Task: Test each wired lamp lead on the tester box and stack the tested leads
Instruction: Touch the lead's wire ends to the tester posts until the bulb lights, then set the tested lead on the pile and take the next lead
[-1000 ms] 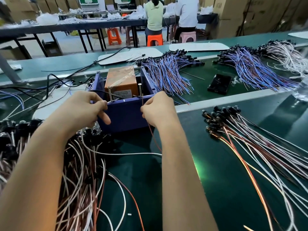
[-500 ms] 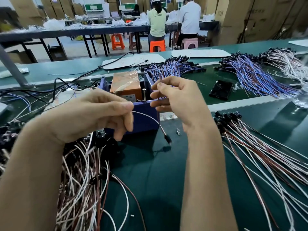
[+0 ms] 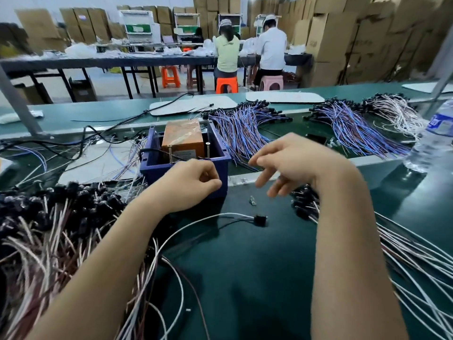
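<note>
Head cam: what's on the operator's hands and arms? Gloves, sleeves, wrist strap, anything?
Nothing worn. Left hand and right hand are bare, with no gloves, rings, watch or wrist strap visible. Both forearms are bare to the bottom frame edge, so no sleeve shows. No cables or markings on them.

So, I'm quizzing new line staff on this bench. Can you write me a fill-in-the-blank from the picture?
1. The tester box is ____ in colour.
2. The right hand is open and holds ____.
3. The single lead lies on the green mat between the two ____.

Missing: blue; nothing; arms
</note>
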`<state>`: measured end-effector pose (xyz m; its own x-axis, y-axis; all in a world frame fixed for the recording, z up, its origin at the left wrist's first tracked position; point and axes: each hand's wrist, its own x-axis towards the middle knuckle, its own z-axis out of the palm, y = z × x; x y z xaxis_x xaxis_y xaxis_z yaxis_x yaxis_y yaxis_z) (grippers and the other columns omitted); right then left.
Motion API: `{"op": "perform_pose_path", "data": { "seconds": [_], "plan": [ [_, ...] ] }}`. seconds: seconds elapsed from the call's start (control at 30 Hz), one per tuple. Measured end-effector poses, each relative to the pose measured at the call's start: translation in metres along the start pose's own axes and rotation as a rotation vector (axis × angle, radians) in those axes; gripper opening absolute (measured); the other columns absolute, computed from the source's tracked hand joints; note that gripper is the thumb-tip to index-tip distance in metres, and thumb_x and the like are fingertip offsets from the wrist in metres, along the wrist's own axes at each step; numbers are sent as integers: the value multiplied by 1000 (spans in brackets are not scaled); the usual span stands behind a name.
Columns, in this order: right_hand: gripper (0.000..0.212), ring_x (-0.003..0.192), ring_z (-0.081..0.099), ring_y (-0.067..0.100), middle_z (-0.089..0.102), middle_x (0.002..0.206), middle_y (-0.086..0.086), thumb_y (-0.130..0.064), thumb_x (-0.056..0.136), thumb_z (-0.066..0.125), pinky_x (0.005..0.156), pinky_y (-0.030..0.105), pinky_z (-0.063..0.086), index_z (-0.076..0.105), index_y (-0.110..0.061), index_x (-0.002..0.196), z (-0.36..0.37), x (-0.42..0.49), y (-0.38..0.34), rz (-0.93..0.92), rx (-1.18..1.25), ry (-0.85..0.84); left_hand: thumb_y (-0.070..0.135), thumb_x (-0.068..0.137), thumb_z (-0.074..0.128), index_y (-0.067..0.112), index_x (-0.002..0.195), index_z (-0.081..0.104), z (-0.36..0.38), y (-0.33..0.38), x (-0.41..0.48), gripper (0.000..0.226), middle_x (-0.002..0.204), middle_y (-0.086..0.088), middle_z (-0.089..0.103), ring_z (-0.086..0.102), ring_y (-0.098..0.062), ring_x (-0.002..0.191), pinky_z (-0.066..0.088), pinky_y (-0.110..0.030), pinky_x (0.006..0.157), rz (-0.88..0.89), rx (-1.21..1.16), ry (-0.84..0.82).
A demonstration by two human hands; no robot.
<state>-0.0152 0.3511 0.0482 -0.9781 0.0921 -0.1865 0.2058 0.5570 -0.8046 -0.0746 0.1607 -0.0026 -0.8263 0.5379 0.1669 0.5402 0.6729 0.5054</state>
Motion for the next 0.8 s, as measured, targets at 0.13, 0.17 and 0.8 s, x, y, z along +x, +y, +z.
{"op": "perform_pose_path", "data": {
  "seconds": [0.13, 0.17, 0.8],
  "plan": [
    [23, 31, 52, 17, 63, 67, 20, -8, 98, 43, 34, 16, 41, 52, 3, 116, 2, 28, 15, 98, -262, -77, 34, 92, 59, 27, 98, 60, 16, -3, 1, 10, 96, 8, 64, 58, -14, 92, 43, -24, 83, -90, 92, -222],
    [23, 30, 53, 17, 63, 69, 23, -11, 99, 43, 35, 18, 43, 50, 2, 116, 16, 30, 26, 119, -297, -134, 37, 92, 57, 26, 106, 59, 22, -3, 1, 18, 104, 6, 64, 57, -16, 98, 44, -28, 88, -126, 144, -326],
    [17, 82, 63, 18, 64, 83, 0, -5, 84, 67, 72, 20, 43, 58, -16, 92, -39, 10, 109, -116, -366, 489, 16, 95, 57, 24, 130, 58, 63, 63, -31, 36, 115, -9, 68, 62, -12, 93, 50, -20, 86, 141, -294, -968]
  ]
}}
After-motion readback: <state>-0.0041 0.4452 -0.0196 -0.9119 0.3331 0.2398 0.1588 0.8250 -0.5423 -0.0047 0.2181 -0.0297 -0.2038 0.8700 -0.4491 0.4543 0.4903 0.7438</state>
